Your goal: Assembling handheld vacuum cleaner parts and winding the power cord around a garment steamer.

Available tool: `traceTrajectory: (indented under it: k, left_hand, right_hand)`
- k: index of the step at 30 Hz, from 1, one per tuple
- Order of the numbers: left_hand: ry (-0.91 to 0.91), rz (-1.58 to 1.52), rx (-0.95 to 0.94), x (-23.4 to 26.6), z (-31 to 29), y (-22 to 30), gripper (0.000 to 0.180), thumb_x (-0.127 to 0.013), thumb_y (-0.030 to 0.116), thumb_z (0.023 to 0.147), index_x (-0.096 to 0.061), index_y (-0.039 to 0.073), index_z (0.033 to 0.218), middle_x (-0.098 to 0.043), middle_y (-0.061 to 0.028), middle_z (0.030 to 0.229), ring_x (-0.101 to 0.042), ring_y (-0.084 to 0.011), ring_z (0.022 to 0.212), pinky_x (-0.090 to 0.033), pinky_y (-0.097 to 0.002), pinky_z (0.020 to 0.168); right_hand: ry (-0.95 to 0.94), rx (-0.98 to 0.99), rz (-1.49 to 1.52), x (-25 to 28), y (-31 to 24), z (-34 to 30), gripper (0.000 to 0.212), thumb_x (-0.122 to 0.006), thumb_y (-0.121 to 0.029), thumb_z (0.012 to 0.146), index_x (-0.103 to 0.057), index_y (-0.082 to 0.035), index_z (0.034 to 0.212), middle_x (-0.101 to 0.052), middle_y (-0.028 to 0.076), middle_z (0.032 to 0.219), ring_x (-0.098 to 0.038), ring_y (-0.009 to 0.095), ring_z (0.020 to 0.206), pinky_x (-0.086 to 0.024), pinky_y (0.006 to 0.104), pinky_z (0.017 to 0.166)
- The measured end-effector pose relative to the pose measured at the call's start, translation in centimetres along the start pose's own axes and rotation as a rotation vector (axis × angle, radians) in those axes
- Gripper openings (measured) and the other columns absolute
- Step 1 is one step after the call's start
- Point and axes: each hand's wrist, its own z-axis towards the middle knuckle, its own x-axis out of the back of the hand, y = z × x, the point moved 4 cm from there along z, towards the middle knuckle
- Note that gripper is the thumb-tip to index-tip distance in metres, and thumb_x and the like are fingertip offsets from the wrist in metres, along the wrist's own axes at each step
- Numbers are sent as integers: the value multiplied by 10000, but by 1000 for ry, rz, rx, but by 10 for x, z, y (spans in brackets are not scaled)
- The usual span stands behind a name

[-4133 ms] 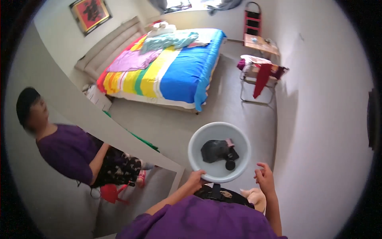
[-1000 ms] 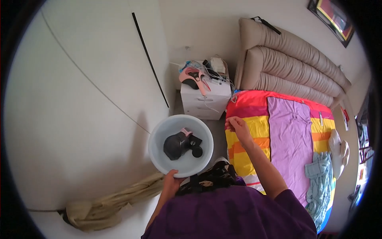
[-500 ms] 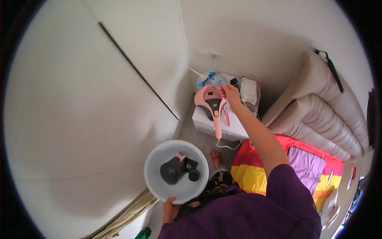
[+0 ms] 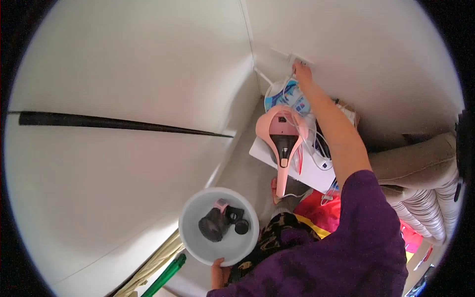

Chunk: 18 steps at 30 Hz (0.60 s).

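My left hand grips the near rim of a white plastic basin, its thumb over the edge. Inside lie a dark translucent dust cup with a pink collar, and black round parts. My right arm stretches forward to the wall, where my right hand is closed at a white wall socket. A white cord runs down from its fingers; the plug itself is mostly hidden by them. Below that arm, a pink and black handheld vacuum cleaner lies on a white box.
A blue and white package sits behind the vacuum cleaner by the wall corner. Loose white cable coils beside it. Beige padded cushions stand at the right, near red and yellow cloth. A green bundle lies lower left.
My right hand has moved from above the vacuum cleaner up to the wall socket. My left hand keeps its hold on the basin. The view has turned and come closer to the corner.
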Motion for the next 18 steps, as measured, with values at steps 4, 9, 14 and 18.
traceTrajectory:
  k: [4,9,14,18]
  left_hand:
    - [34,-58,-126,8,-2,3,459,-563,119,763,-433,-18,1181,-501,-147,1162,-508,-296,1090,-413,-459,946]
    - [-11,-86,-97,-15,0,9,341,-585,125,750,-506,-16,1050,-568,-108,1003,-567,-251,947,-464,-378,833]
    - [29,-66,-92,-11,9,10,349,-592,111,741,-501,-14,1053,-550,-129,1056,-549,-279,993,-459,-423,882]
    - [26,-41,-112,-30,0,22,342,-583,113,752,-497,-21,1055,-547,-141,1070,-548,-296,994,-465,-439,875]
  right_hand:
    - [-130,-384,496,-35,-51,-25,314,-465,-328,916,-602,-46,918,-641,75,847,-592,186,785,-446,339,723]
    - [98,-283,717,-27,-29,-14,422,-399,-361,941,-610,-13,830,-625,91,769,-597,195,713,-461,342,690]
    - [132,-489,1049,-35,-52,-34,291,-475,-282,921,-576,-11,954,-585,69,891,-601,177,801,-476,258,738]
    - [167,-453,849,-45,-44,-32,249,-450,-254,925,-559,-31,941,-573,56,870,-606,177,797,-470,273,710]
